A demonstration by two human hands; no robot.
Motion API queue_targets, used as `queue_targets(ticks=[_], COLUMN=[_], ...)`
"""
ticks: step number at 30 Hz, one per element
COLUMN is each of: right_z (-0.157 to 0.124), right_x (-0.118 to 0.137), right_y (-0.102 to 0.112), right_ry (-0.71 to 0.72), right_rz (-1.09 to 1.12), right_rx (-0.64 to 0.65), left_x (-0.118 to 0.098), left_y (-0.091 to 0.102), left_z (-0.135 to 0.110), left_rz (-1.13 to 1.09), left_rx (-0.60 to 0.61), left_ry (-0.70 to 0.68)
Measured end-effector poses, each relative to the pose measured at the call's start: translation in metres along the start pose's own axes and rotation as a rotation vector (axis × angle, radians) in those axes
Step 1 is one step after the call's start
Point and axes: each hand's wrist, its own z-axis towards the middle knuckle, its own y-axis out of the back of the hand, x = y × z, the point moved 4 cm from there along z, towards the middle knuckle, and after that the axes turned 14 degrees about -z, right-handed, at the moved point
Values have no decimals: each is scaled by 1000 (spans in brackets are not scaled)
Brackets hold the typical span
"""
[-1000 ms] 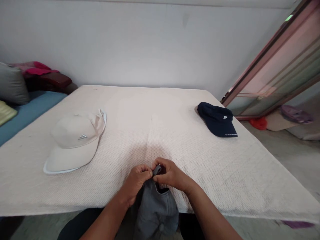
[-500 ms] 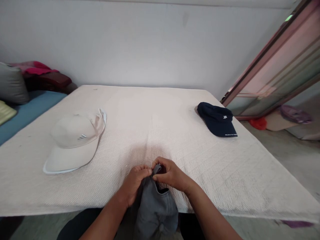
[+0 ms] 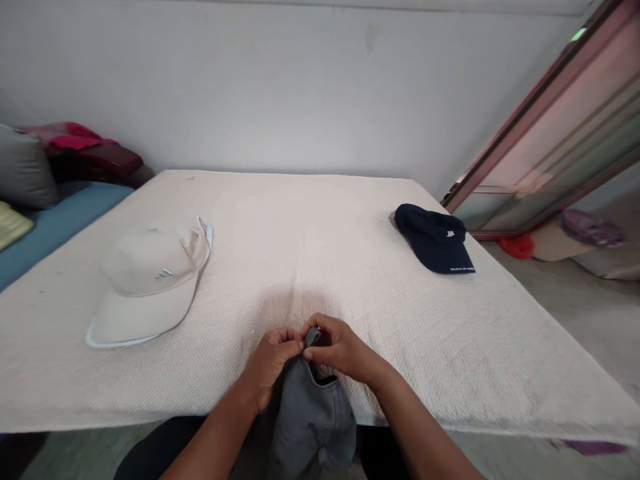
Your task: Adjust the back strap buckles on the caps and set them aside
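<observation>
A grey cap (image 3: 315, 423) hangs at the near edge of the table, its crown downward toward my lap and its back opening facing up. My left hand (image 3: 274, 357) pinches the cap's strap end on the left side. Thumb and fingers of my right hand (image 3: 337, 347) close on the grey strap (image 3: 313, 335), which bends into a small loop between the two hands. The fingertips hide the exact fastening. Left on the table lies a cream cap (image 3: 150, 273) with a pale-edged brim; at the right rests a navy cap (image 3: 435, 237) with white lettering.
A light textured cloth covers the table (image 3: 310, 233), which reaches back to a white wall (image 3: 280, 87). Beyond its left side are a blue seat (image 3: 85, 207) and a grey cushion (image 3: 25, 167). A framed glass door (image 3: 545, 133) stands on the right.
My right fingertips have shifted slightly left along the strap, closer to my left hand. The grey cap stays held, and the other two caps have not moved.
</observation>
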Motion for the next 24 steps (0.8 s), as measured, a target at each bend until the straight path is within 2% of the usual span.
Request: queue_targets(ticks=[3,7,17,24], right_z=[1,2,2,4], right_x=[-2,-7,-14,-14], right_y=[-2,-2,-5,-4], right_ry=[-9,-44,-77,-82], right_rz=[96,174,125,47], right_rx=[24,-16,-11,-52], left_x=[-2,-4,-5,-2], left_y=[-4,-6,-4,3], left_z=[-1,-3,-4,-2], left_rz=[-15,-28,-85,85], left_rx=[31,29,13,4], left_ry=[3,-3,11,20])
